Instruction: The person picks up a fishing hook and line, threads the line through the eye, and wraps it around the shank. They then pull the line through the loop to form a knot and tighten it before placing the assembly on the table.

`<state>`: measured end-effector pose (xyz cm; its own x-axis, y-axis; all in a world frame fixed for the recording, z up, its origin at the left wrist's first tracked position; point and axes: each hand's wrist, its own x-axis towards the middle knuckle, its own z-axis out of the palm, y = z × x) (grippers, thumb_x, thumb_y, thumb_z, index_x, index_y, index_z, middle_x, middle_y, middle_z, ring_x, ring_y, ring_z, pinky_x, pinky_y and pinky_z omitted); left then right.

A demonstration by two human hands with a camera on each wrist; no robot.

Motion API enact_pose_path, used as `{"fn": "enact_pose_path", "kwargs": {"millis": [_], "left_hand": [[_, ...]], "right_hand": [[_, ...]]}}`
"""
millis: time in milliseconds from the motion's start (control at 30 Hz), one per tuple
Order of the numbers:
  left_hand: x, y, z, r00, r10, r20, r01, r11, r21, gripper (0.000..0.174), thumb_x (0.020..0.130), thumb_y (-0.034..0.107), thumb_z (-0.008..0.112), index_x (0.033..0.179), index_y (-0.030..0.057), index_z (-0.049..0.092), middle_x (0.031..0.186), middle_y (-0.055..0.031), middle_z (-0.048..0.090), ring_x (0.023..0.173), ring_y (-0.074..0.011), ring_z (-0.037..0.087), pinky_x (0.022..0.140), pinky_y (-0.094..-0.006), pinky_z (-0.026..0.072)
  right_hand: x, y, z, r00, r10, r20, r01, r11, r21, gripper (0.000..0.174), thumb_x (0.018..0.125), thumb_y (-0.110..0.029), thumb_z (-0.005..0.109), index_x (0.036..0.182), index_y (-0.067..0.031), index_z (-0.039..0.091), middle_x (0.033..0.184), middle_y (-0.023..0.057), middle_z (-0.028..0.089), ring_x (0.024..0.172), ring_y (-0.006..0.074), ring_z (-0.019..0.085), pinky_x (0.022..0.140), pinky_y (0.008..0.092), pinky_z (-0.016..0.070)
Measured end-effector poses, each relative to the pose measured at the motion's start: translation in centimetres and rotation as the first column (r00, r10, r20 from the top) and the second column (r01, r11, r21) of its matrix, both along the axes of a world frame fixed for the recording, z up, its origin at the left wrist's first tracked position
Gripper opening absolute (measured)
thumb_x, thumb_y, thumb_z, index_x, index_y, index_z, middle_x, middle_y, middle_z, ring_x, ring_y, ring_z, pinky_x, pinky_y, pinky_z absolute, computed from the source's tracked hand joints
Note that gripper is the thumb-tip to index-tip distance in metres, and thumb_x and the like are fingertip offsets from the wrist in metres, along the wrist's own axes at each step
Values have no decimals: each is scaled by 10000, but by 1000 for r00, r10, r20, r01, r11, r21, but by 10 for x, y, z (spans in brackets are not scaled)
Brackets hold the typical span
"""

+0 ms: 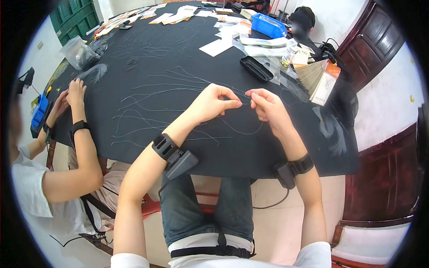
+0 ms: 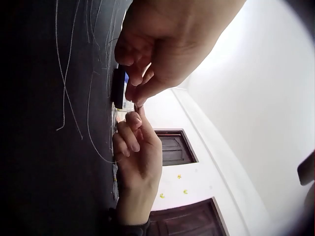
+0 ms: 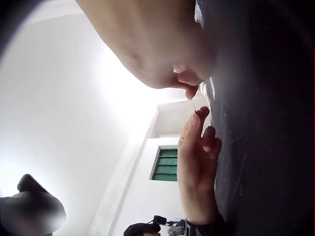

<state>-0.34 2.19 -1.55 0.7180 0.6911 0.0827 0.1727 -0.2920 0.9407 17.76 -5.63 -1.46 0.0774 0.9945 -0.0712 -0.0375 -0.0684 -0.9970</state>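
Over the black-covered table [image 1: 250,156], my left hand [image 1: 209,104] and right hand [image 1: 272,111] face each other, fingertips a short gap apart. Thumb and index finger of the left hand pinch a thin line; in the right wrist view a tiny dark, thin piece [image 3: 195,110] sticks up at those fingertips. My right hand pinches thin line too, its other fingers curled in. A loose loop of grey line [image 1: 243,133] hangs below and between both hands. Several more strands [image 2: 63,88] lie spread on the cloth beneath and left of the left hand.
Ahead lie a black case [image 1: 256,69], a blue bin [image 1: 269,26], papers [image 1: 216,47] and a fanned stack of cards [image 1: 322,80]. Pale fibre bundles [image 1: 333,129] rest at right. At left, another person's hands [image 1: 76,94] work near a clear plastic tub [image 1: 79,52].
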Motion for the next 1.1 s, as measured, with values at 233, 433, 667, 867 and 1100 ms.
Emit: {"fn": "enact_pose_path", "kwargs": {"millis": [233,433,667,867,1100], "left_hand": [[-1,1,-1,998,56,-23,-56,998,-13,165,787,205,662,865,61,682,622,18,596,476,-19,487,410,-154,349],[-2,1,2,993,114,6,-113,990,-88,174,787,210,666,879,63,682,629,8,600,487,-24,485,422,-158,362],[-1,3,-3,995,91,50,-84,987,-134,170,784,204,671,867,56,687,632,-2,602,486,-33,475,435,-158,365],[1,2,-5,991,61,116,-39,983,-179,153,783,175,672,861,44,686,641,-12,609,486,-39,477,436,-165,371],[1,2,-4,991,51,122,-25,979,-204,152,787,175,668,856,41,683,637,-13,602,491,-41,484,441,-168,383]], "right_hand": [[-5,0,5,996,81,-22,-79,994,76,304,885,-170,525,1121,13,471,762,24,580,474,16,391,410,159,306],[-4,-2,4,981,185,51,-187,982,38,367,878,-175,535,1165,21,416,754,35,585,473,20,385,412,165,306],[-6,-2,5,984,159,81,-164,985,51,397,876,-181,537,1184,28,398,762,46,600,470,23,393,410,167,314],[-6,-1,2,983,153,103,-158,986,45,407,874,-191,540,1183,33,399,771,52,612,469,30,415,407,169,332],[-7,-1,3,986,140,92,-145,989,43,406,871,-196,544,1173,37,406,783,57,620,458,32,420,404,169,344]]}}
